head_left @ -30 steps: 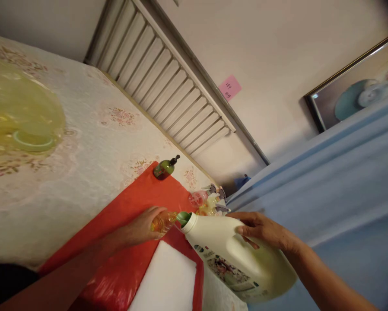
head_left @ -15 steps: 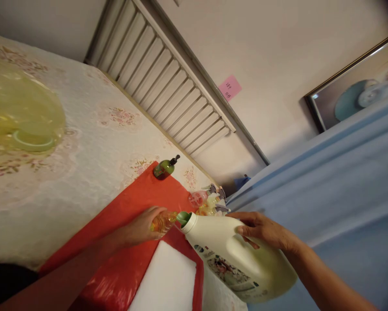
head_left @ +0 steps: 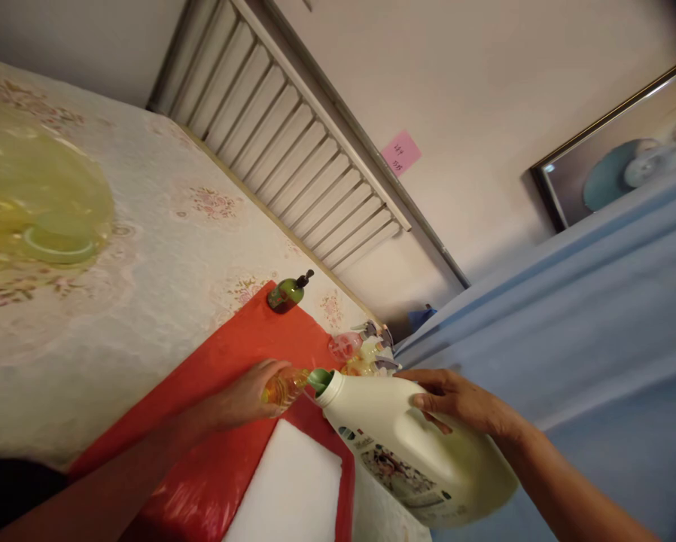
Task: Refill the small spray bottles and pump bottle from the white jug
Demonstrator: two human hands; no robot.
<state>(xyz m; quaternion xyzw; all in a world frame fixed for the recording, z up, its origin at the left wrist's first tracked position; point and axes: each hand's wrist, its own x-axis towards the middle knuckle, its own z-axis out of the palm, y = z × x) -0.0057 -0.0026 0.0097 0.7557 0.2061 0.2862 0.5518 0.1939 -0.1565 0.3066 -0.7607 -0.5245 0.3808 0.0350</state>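
Observation:
My right hand is closed round the handle of a large cream detergent jug, which lies tilted with its mouth toward the left. A green pouring spout shows in the jug's mouth. My left hand is wrapped round a small clear bottle with amber-yellow colour in it. The bottle's neck meets the green spout; whether liquid is flowing I cannot tell. Below both hands spreads a red plastic sheet, with a white foam-like block on it.
A green pump bottle stands on the sheet's far corner. Several spray bottles, one pink, cluster behind the jug's mouth. A yellow translucent bag or basin sits at left on the floral tablecloth. A radiator and blue curtain border the table.

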